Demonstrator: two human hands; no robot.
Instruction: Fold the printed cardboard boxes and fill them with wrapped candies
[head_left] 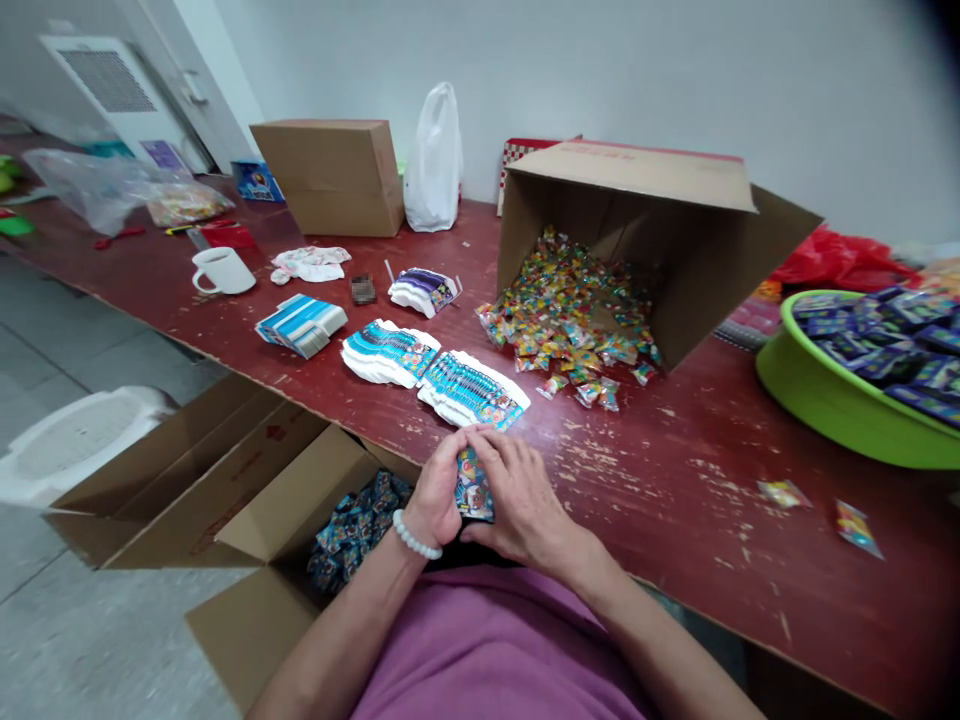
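Both hands together at near table edge, in front of purple shirt. Left hand (435,495), white bead bracelet (417,541) on wrist, cupped around left side of a small printed packet (474,486). Right hand (520,497) curled over packet's right side and top, fingers bent, fingertips meeting left hand's. Packet gripped between both hands, upright, mostly hidden; only a strip visible, blue with bright cartoon print, glossy.

Tipped cardboard box (637,230) far right of centre, lying on its side, mouth open toward near-left, spilling small multicoloured candy packets (570,320) onto red table (675,460). Green basin (840,400) at right edge, filled with dark blue packs (885,340). Open carton (262,520) on floor, near left below table edge, holding blue printed packets (356,530) like the held one. Closed brown box (334,175) far left by wall, white plastic bag (435,160) just beside it.

Fanned stacks of blue-and-white cards (472,390) just beyond hands, more stacks (390,352) to left. White mug (223,270) far left. Two loose candy packets (784,492) on table, near right.
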